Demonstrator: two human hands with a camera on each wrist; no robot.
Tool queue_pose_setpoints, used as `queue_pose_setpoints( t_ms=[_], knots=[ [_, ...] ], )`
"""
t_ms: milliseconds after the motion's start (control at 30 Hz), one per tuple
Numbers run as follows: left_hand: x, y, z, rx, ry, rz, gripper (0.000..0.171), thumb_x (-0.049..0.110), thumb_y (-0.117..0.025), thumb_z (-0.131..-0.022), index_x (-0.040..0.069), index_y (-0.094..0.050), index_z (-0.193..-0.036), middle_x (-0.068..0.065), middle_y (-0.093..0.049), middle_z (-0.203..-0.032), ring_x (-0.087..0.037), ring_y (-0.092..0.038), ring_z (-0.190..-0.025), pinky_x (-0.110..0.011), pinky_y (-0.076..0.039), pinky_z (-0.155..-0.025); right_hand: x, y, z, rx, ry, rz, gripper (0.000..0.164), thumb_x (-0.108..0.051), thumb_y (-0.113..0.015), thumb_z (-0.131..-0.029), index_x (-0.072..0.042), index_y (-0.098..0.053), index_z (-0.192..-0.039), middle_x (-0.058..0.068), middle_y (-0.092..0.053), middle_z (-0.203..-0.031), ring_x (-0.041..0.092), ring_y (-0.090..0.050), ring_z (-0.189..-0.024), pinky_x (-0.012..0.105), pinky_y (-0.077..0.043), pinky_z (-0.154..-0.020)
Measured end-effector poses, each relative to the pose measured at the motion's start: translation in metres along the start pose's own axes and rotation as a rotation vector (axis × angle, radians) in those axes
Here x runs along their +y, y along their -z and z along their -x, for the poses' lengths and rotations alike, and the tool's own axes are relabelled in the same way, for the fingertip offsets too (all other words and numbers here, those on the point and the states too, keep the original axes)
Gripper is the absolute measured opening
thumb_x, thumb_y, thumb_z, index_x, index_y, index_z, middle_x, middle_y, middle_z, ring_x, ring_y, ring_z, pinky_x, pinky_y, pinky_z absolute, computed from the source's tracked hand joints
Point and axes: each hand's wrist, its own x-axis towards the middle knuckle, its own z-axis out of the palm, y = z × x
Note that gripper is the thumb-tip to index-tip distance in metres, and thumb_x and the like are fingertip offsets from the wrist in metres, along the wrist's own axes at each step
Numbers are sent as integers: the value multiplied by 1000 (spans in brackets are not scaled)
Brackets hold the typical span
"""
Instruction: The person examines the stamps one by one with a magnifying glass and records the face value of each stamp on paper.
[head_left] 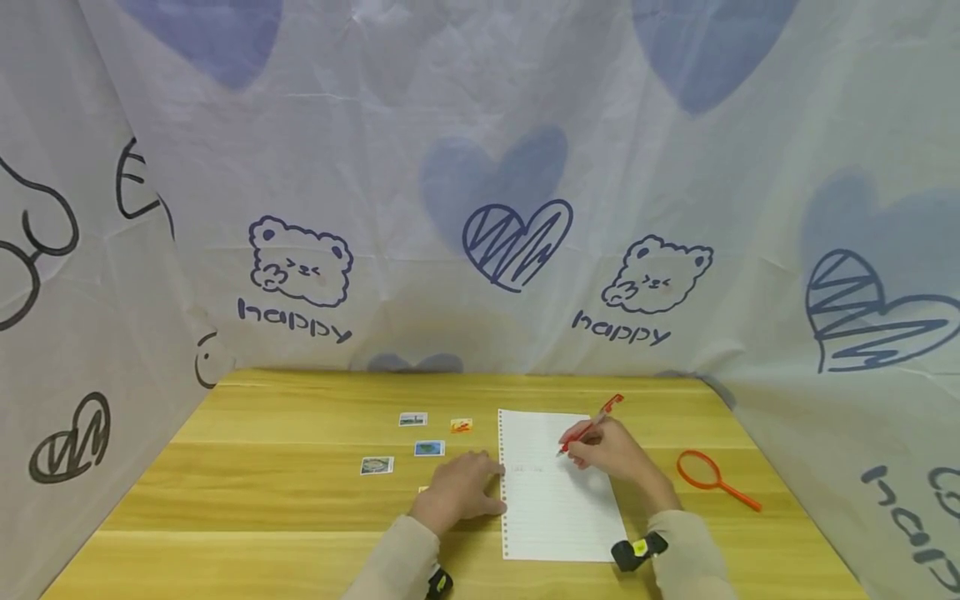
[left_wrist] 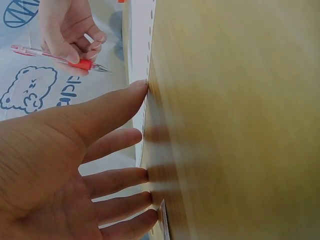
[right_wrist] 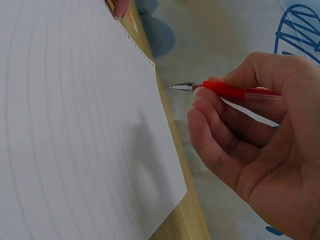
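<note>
A lined sheet of loose-leaf paper (head_left: 558,525), with punched holes down its left side, lies on the wooden table. Faint marks show on one of its lines. My right hand (head_left: 611,450) pinches a red pen (right_wrist: 227,90) between thumb and fingers. The pen's tip points down and left over the sheet, and in the right wrist view it appears apart from the paper. My left hand (head_left: 463,490) rests at the holed edge, its fingers spread and fairly straight, thumb tip touching the paper's margin in the left wrist view.
Left of the paper lie several small stamp-like pictures, among them a blue one (head_left: 430,448), a green one (head_left: 377,465) and a yellow-red one (head_left: 461,426). An orange-red magnifying glass (head_left: 718,481) lies at the right. A printed cloth (head_left: 405,275) hangs behind the table (head_left: 285,500).
</note>
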Motion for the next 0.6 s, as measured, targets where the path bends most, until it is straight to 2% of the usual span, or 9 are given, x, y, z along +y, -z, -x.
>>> queue_pose_setpoints(
  t_ms=[333, 600],
  knots=[
    [-1, -1, -1, 9, -4, -9, 53, 36, -88, -81, 17, -73, -128, -13, -66, -140, -35, -64, -125, -54, -57, -99, 8, -7, -1, 14, -67, 72, 11, -10, -75, -91, -3, -74, -99, 8, -75, -89, 13, -66, -69, 23, -58, -62],
    [-1, -1, -1, 5, -1, -10, 53, 36, -87, -81, 17, -73, -128, -13, -66, -140, -35, -64, -125, -55, -57, -99, 12, -8, 1, 6, -90, 65, 14, -12, -76, -91, -4, -77, -102, 7, -76, -90, 15, -68, -71, 26, -60, -65]
  ],
)
